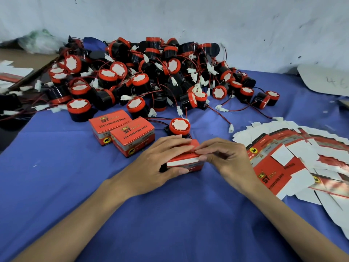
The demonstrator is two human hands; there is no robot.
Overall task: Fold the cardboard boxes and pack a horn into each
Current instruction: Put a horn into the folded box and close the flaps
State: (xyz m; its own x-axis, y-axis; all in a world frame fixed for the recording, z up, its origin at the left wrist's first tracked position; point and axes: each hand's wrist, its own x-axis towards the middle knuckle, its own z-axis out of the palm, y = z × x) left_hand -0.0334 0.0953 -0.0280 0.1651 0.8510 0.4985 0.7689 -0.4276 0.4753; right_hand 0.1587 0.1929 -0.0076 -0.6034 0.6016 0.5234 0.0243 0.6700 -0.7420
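A small red cardboard box [186,163] lies on the blue cloth [170,214] in the middle. My left hand [156,163] grips it, fingers over the top and thumb against the near side. My right hand [224,156] pinches the box's flap at its right end. A dark part shows at the box's left end. One loose horn [179,126], black with a red cap, stands just behind the box. Two closed red boxes [123,129] sit to the left behind my left hand.
A big pile of black-and-red horns [151,76] with red wires and white plugs fills the back of the table. Several flat unfolded boxes [294,163] fan out at the right. A white wall [188,19] rises behind the pile.
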